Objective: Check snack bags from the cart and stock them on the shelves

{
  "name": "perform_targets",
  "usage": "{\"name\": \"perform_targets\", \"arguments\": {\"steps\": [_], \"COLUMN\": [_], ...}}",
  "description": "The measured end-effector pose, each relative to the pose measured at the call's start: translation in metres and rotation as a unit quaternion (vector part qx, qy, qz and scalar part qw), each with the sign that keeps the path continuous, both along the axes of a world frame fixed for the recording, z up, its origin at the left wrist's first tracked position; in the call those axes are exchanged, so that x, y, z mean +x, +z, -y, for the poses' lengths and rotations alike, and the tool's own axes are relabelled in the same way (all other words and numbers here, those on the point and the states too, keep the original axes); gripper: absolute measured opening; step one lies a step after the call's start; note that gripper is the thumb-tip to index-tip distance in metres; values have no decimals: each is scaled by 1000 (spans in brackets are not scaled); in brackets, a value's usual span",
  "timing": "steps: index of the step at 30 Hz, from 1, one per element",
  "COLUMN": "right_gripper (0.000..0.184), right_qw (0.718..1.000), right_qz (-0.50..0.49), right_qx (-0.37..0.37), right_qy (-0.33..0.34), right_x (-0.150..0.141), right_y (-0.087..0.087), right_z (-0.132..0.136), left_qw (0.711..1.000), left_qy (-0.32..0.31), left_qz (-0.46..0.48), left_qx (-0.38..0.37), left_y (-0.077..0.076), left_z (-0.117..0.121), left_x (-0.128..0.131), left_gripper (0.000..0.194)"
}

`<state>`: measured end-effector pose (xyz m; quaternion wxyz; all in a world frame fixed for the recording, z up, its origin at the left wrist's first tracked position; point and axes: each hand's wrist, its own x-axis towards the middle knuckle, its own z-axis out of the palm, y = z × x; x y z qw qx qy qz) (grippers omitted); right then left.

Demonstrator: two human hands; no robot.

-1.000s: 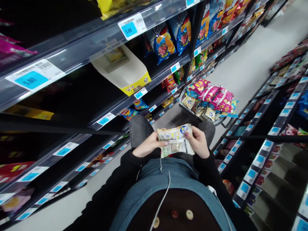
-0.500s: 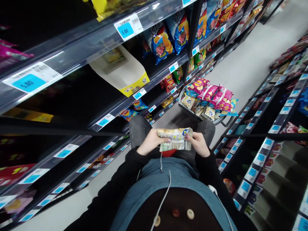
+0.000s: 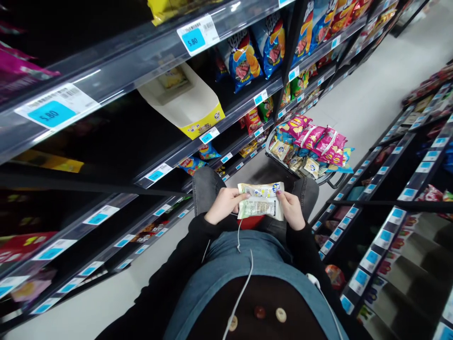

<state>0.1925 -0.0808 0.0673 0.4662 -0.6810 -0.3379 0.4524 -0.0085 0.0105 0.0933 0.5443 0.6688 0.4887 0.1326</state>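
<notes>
A small pale snack packet (image 3: 261, 203) with a blue logo is stretched between my two hands above my lap. My left hand (image 3: 223, 205) pinches its left end, thumb on top. At the other end, my right hand (image 3: 291, 208) grips the edge between thumb and fingers. The side facing me carries printed text and a seam. Beyond my knees, a shopping basket (image 3: 271, 147) is heaped with pink chip bags (image 3: 323, 141) and cream-coloured packets (image 3: 280, 150) like the one I hold.
On the left shelf stands an open white and yellow display box (image 3: 203, 123) with a packet inside. Blue chip bags (image 3: 244, 61) stand behind it. Price tags (image 3: 198, 35) line the shelf edges. More shelving (image 3: 384, 241) runs along the right, with grey floor (image 3: 368, 71) between.
The packet has been tilted so that its printed back faces up more fully and lies flatter. My hands have shifted slightly, and the view has moved a little.
</notes>
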Motion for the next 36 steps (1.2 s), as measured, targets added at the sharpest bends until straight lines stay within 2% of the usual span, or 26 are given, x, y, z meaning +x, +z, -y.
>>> {"name": "perform_targets", "arguments": {"steps": [4, 6, 8, 10, 12, 16, 18, 20, 22, 24, 26, 29, 33, 36], "right_gripper": [43, 33, 24, 21, 27, 32, 23, 10, 16, 27, 37, 35, 28, 28], "right_qw": [993, 987, 982, 977, 974, 978, 983, 985, 982, 978, 978, 979, 981, 990], "right_qz": [75, 90, 111, 138, 153, 99, 79, 75, 49, -3, -60, -104, -88, -66], "right_qx": [32, 39, 56, 88, 118, 159, 161, 151, 149, 154, 142, 113, 102, 89], "right_qy": [82, 129, 145, 135, 119, 97, 49, -30, -102, -138, -138, -133, -140, -88], "right_x": [12, 18, 23, 27, 29, 26, 18, 6, -4, -10, -10, -6, -2, 3], "right_y": [-5, -3, 2, 7, 11, 13, 13, 12, 10, 9, 6, 2, 3, 10], "right_z": [6, 9, 11, 12, 14, 16, 16, 14, 11, 9, 9, 11, 14, 9], "left_qw": [996, 996, 998, 998, 994, 972, 959, 951, 940, 922, 910, 905, 904, 907], "left_qy": [-2, -14, -30, -42, -36, 57, 115, 173, 214, 232, 228, 244, 279, 284], "left_qz": [-15, -14, 2, 45, 101, 209, 234, 238, 254, 285, 307, 308, 299, 289], "left_qx": [87, 87, 60, 18, -14, -90, -113, -92, -83, -120, -160, -163, -123, -117], "left_y": [4, 6, 9, 11, 12, 10, 7, 4, 3, 2, 3, 4, 2, -2], "left_z": [1, 0, -2, -4, -5, -3, 0, 3, 6, 9, 11, 15, 17, 11], "left_x": [-4, -7, -10, -12, -13, -11, -7, 0, 6, 10, 11, 11, 13, 14], "left_gripper": [36, 29, 24, 28, 31, 28, 23, 15, 28, 42, 40, 23, 19, 20]}}
